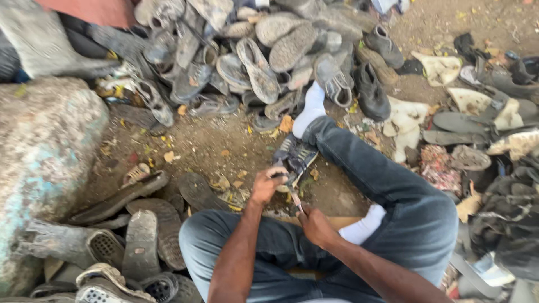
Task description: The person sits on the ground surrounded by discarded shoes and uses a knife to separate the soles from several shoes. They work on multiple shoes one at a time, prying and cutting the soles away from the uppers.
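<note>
Left hand (268,184) clamped on dark sneaker (294,156); right hand (314,224) closed round knife (296,200) at sole. Sole still attached; large worn-shoe heap (264,56) beyond.

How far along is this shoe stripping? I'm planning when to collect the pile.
Done: loose soles lie by the left knee. In hand: the left hand holds a dark sneaker while the right hand works a small blade at it. Left: a big heap of shoes ahead looks untouched.
</note>
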